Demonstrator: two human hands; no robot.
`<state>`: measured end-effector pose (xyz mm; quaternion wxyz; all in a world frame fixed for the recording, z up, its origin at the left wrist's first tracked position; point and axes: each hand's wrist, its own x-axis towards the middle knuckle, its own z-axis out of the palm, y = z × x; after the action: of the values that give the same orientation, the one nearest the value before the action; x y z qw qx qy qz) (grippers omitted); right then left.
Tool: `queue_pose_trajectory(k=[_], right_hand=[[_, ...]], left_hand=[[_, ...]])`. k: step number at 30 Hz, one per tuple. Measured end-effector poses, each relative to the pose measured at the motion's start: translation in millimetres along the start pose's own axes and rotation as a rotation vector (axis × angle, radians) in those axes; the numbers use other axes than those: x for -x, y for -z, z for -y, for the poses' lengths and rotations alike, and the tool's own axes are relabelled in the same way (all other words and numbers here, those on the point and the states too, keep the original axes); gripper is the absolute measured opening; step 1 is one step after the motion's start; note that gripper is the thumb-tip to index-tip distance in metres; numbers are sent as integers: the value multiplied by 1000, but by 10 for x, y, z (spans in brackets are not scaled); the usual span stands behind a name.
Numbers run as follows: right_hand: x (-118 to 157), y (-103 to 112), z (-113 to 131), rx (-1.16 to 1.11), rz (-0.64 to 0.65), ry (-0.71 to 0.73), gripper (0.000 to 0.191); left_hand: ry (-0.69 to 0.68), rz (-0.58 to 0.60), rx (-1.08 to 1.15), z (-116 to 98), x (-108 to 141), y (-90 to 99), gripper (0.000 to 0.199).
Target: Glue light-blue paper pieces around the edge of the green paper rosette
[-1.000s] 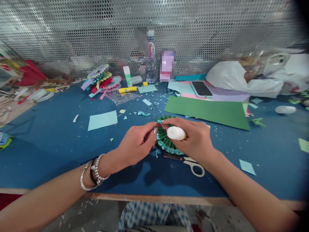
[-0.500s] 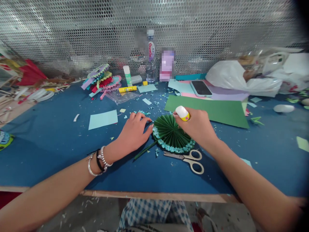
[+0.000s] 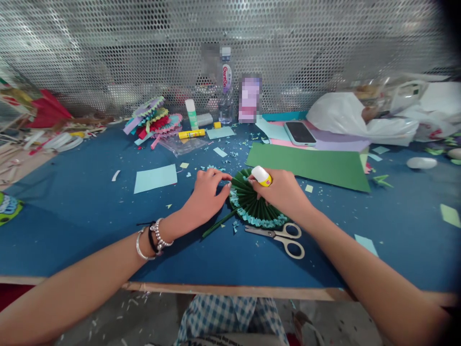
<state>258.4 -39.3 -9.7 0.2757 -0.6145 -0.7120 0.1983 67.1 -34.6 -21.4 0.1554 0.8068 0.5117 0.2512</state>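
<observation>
The right hand (image 3: 284, 192) covers the upper right part of the green pleated paper fan (image 3: 254, 205), so its far rim is hidden there; the fan lies flat near the middle of the desk (image 3: 72, 226), a little toward the near edge. That hand is closed around one glue stick (image 3: 261, 176), white cap up. The left hand (image 3: 207, 194) rests with fingers curled on the fan's left rim, pressing it down and holding nothing. A thin green stick (image 3: 218, 224) pokes out below it, its upper end hidden under the fan. One pair of scissors (image 3: 279, 238) lies just beside the fan's near rim. Toward the far edge: one phone (image 3: 300, 132), one water bottle (image 3: 225, 96), one green sheet (image 3: 309, 164), and a heap of fans (image 3: 153, 120) too overlapped to count.
</observation>
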Motion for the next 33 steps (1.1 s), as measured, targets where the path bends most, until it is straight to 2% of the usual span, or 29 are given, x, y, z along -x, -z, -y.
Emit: queue_pose_trajectory(k=[2, 7, 11, 16, 23, 33], right_hand=[[8, 2, 12, -3, -11, 13, 17], [55, -7, 71, 46, -46, 89, 17], [98, -20, 94, 176, -99, 202, 14], [129, -33, 92, 280, -153, 306, 24], [154, -43, 70, 403, -158, 418, 23], [175, -36, 90, 481, -138, 512, 29]], left_hand=[[1, -8, 124, -21, 10, 16, 22], [110, 70, 454, -34, 30, 24, 24], [180, 94, 571, -52, 23, 38, 28], [238, 136, 679, -72, 12, 42, 30], [217, 165, 595, -65, 24, 57, 34], [148, 119, 457, -62, 27, 70, 33]])
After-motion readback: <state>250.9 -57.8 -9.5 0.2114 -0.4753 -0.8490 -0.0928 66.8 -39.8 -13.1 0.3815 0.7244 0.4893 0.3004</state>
